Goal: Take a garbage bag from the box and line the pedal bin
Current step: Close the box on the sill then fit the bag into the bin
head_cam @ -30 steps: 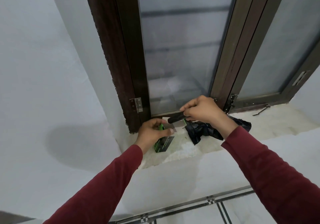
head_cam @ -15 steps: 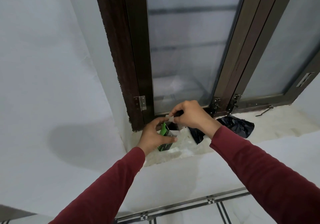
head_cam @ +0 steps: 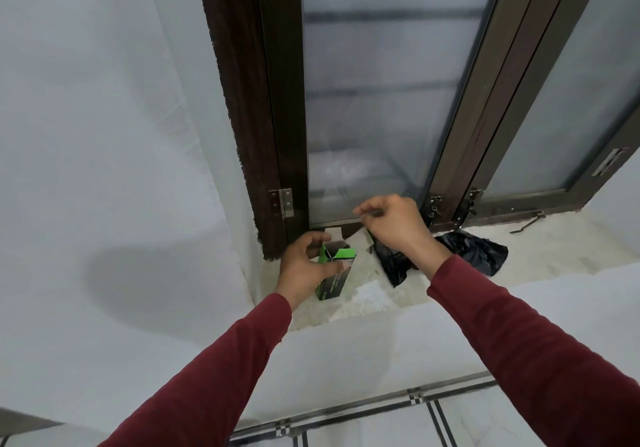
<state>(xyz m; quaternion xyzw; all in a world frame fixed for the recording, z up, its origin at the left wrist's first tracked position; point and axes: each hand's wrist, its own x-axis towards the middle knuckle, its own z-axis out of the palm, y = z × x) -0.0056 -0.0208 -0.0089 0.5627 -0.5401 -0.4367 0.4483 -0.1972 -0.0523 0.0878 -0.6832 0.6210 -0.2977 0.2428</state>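
Box [head_cam: 335,273] between left fingers [head_cam: 320,238]

The box [head_cam: 334,275] stands on the window sill [head_cam: 554,242], in the left corner, right in front of the window frame [head_cam: 277,100]. The left hand [head_cam: 306,266] is around the box. The right hand [head_cam: 394,223] is to its right, a bit higher. The garbage bag [head_cam: 478,251] lies on the sill to the right of the box, partly behind the right hand.

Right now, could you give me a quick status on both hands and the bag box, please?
Left hand grips the green box, flaps open, on the sill. Right hand curled above it, contents unclear. Black bag on the sill behind the right wrist. Bin not in view.
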